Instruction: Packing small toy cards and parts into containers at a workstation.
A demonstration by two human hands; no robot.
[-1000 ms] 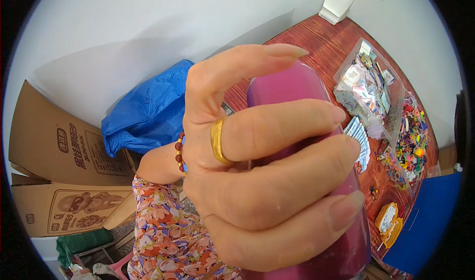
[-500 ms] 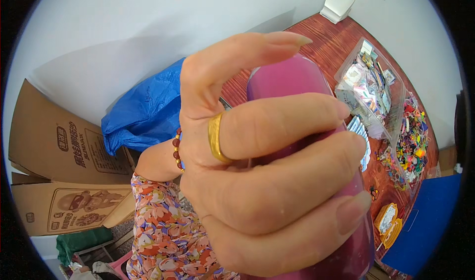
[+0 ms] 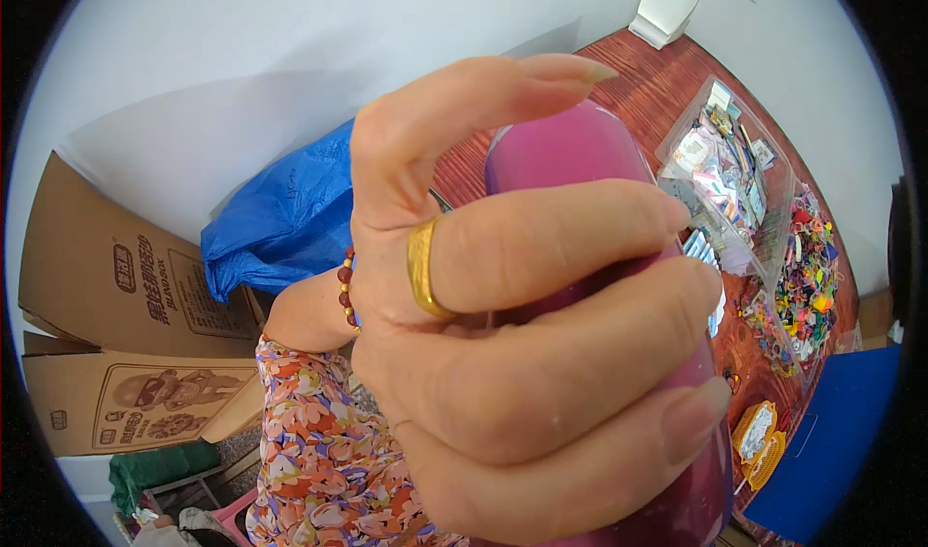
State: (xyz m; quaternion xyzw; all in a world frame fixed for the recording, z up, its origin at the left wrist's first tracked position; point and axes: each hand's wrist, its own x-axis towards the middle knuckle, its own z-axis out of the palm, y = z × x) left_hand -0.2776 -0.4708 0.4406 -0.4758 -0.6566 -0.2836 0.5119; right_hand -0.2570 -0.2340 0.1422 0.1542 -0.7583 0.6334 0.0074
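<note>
Very close to the camera, my left hand (image 3: 532, 344) is wrapped round a glossy pink-purple slab (image 3: 570, 151) with rounded corners and a clear rim. Its kind I cannot make out. Three fingers bend across its face, one with a gold ring (image 3: 422, 267); the topmost finger curls over its upper end. My thumb is hidden. A beaded bracelet (image 3: 345, 291) circles the wrist, and the arm runs back to a floral garment (image 3: 329, 441) at lower left. My right hand is out of view.
Cardboard boxes (image 3: 126, 267) and a blue plastic bag (image 3: 280, 218) stand left. On the reddish wooden table (image 3: 619, 73) lie a clear tray (image 3: 778, 223) of small packets, a heap of colourful trinkets (image 3: 807, 276), an orange basket (image 3: 759, 441) and a blue panel (image 3: 831, 441).
My left hand keeps its grip on the pink-purple slab, with its fingertips a trifle farther right. The surroundings have shifted slightly in view.
</note>
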